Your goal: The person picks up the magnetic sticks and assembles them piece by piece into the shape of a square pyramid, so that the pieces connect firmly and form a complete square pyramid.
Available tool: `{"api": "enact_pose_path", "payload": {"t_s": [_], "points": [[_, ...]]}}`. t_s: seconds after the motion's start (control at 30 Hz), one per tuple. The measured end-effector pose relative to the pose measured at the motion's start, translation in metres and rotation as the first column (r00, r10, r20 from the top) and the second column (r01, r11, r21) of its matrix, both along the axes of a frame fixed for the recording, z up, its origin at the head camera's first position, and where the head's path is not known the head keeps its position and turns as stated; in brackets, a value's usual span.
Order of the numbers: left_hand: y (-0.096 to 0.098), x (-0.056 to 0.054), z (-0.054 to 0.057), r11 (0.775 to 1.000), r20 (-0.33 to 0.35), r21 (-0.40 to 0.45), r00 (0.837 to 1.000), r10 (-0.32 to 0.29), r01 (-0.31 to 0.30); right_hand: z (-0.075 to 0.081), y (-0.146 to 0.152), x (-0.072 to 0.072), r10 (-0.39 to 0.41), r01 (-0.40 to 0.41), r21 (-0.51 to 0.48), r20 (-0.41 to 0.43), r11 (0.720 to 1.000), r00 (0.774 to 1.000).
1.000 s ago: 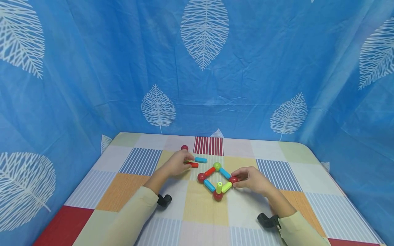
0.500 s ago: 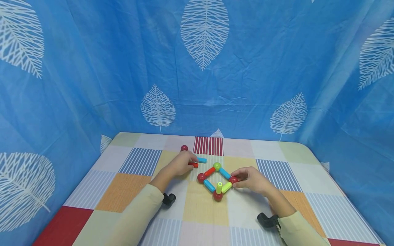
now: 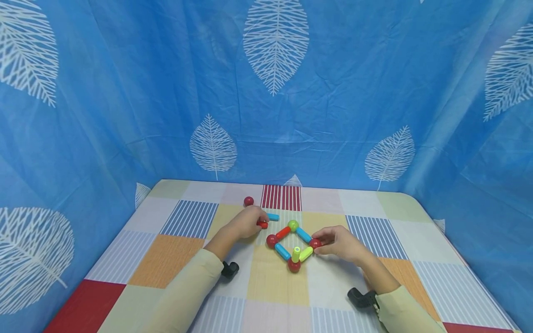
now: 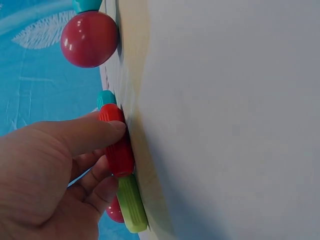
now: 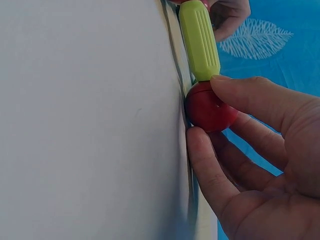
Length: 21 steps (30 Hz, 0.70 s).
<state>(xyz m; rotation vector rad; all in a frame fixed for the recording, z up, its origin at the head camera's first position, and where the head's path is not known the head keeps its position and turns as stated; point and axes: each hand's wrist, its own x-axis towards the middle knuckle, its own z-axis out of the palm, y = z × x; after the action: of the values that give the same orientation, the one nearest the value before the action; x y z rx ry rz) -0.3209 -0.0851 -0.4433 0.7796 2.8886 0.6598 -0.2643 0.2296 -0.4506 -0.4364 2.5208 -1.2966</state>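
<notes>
- Red ridged rod [image 4: 120,150] is pinched by the left hand [image 3: 244,222], near a multicoloured rod-and-ball ring [image 3: 282,251].
- Blue rod [image 3: 273,217] beyond is partly hidden.
- Glossy red ball [image 3: 315,243] in the ring is gripped by the right hand [image 3: 343,244].

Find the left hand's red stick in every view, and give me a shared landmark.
Head: red stick below centre, in the left hand.
Left wrist: left of centre.
Right wrist: can't be made out.
Shared landmark: left hand, at the right wrist view's top edge.
</notes>
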Motion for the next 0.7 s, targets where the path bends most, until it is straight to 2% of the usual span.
{"api": "enact_pose_path", "payload": {"t_s": [0.2,0.37,0.5,0.7], "points": [[-0.002,0.001,-0.001,0.999,0.008,0.047,1.0,0.0,0.0,0.001,0.0,0.0,-0.002,0.002,-0.005,0.011,1.0,1.0],[-0.007,0.003,-0.003,0.987,0.027,0.16,0.999,0.02,-0.024,0.0,0.0,0.0,-0.001,0.001,-0.003,0.005,1.0,1.0],[-0.011,0.006,-0.003,0.958,0.067,0.283,0.997,0.029,-0.047,0.001,0.0,0.0,0.004,-0.004,0.002,-0.005,1.0,1.0],[-0.012,0.012,-0.001,0.897,0.11,0.436,0.994,0.026,-0.072,0.001,0.001,0.0,0.009,-0.009,0.003,-0.01,1.0,1.0]]}}
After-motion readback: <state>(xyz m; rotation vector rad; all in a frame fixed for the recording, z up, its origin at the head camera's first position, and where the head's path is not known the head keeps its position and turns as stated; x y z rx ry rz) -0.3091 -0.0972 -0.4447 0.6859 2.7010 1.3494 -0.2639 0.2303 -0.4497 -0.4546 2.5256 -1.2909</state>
